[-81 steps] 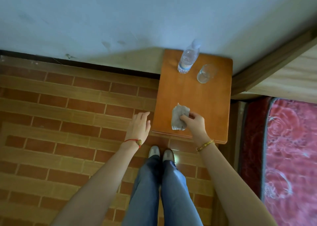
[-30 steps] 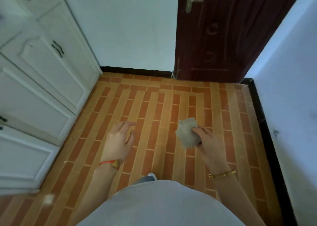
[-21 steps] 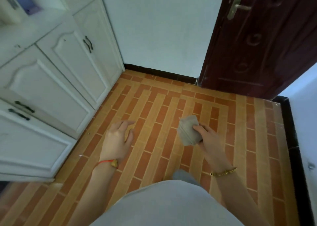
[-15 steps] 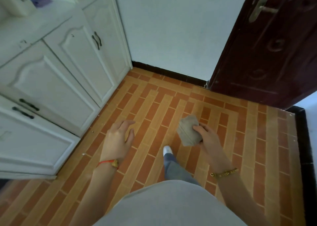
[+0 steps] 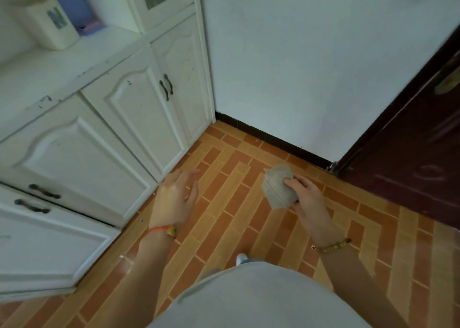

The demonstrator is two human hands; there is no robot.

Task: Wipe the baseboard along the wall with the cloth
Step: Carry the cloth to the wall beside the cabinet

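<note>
A cream container on the white cabinet's top surface carries a large grey letter "N"; no other writing can be read. Just behind it stands a blue-purple object, too blurred to name.

The right hand holds a folded grey cloth out in front of the body, above the brick-patterned floor. Its fingers curl round the cloth's right edge, the thumb lying over the near face and the rest hidden behind the fabric. The cloth stands almost upright in the grip, to the left of the knuckles. A gold bracelet circles that wrist.

The left hand hangs palm down over the floor beside the cabinet, its fingers loosely extended and slightly spread, holding nothing. A red string bracelet sits at its wrist.

The black baseboard runs along the foot of the pale wall, from the cabinet corner to the dark red door. The cloth is well apart from it, nearer the door end.
</note>
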